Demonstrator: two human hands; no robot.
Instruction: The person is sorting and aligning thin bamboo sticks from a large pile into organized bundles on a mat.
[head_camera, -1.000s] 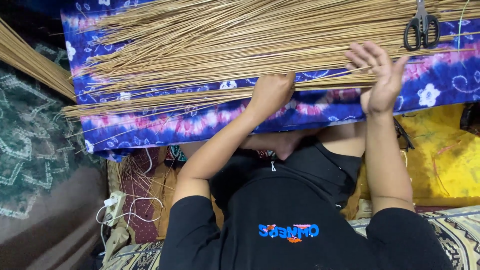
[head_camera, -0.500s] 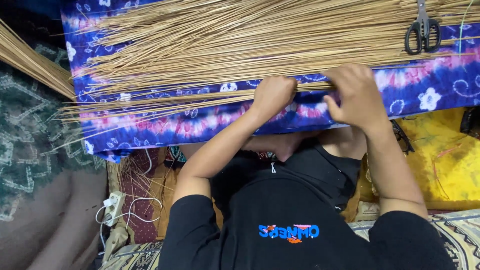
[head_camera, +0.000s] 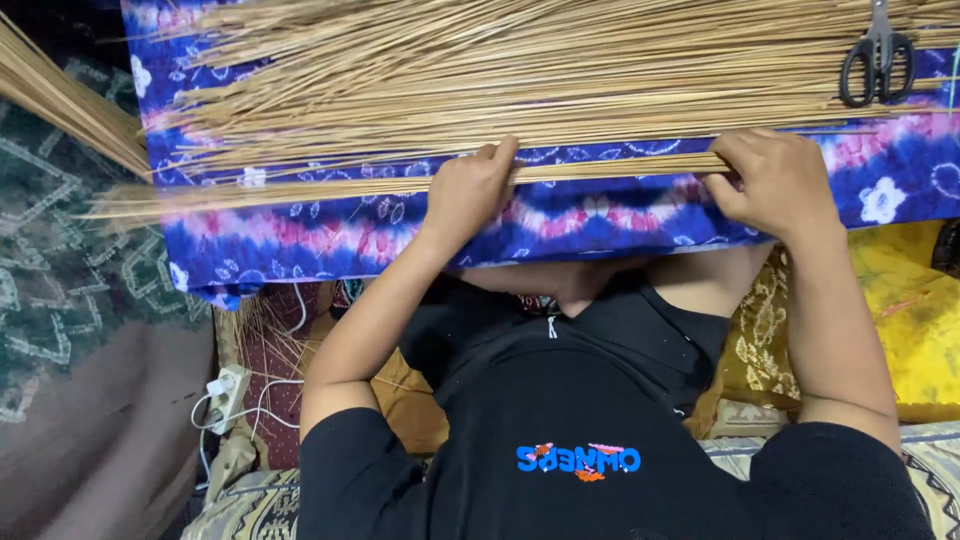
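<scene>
At 12 o'clock across the lap, blue-pink-white tie-dye cloth (head_camera: 600, 215) lies spread, with a big loose heap of thin straw-coloured sticks (head_camera: 520, 70) on it. Pulled out of the heap, nearer the body, is a slim bundle of the same tan sticks (head_camera: 320, 185); it lies crosswise on the cloth, from 9 o'clock toward 3 o'clock, its loose ends fanning past the cloth edge at 9.

Left hand (head_camera: 468, 195) is closed around the bundle near its middle, fingers curled over, thumb side up. Right hand (head_camera: 780, 185) is clamped on the bundle's other end at 2 o'clock, fingers folded down, knuckles up; whether the fingertips pinch the stick ends is hidden. Both hands touch the bundle and rest on the cloth.

Black-handled scissors (head_camera: 878, 60) lie on the heap at 1 o'clock, well apart from the left hand, near the right hand, untouched. Second sheaf of tan sticks (head_camera: 60, 100) slants in at 10 o'clock off the cloth. White power strip with cables (head_camera: 228, 390) sits at 7 o'clock, yellow patterned fabric (head_camera: 900, 310) at 4 o'clock.

Step, as judged: gathering and squaring one small bundle apart from the heap. Next move would call for a firm two-handed grip so the sticks stay aligned, and keeping stray sticks from the heap from mixing in.
</scene>
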